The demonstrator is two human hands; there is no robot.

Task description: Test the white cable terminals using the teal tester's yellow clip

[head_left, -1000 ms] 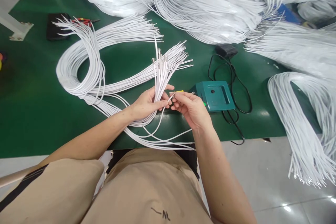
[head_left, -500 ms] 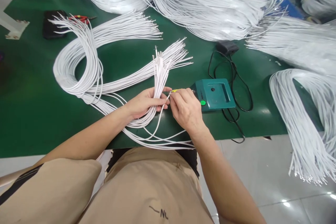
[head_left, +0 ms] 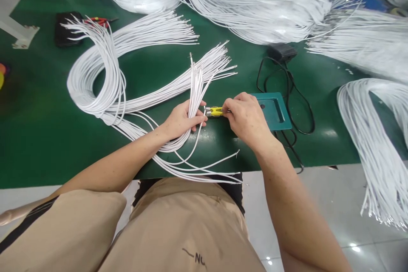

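Observation:
My left hand is closed around a bundle of thin white cables, whose metal tips fan upward. A single cable end leads from that bundle to a small yellow connector between my hands. My right hand is curled with its fingertips pinched at the right end of the yellow connector. It lies partly over a teal box with a black lead. More white cables trail from my left hand toward the table's front edge.
A looped coil of white cables lies left on the green table. Big heaps of white cables fill the back, and another bundle hangs over the right edge. A black adapter and red-handled tool lie farther back.
My right hand has moved right and up, from the cable bundle to the yellow connector at the teal box. The left hand still grips the bundle.

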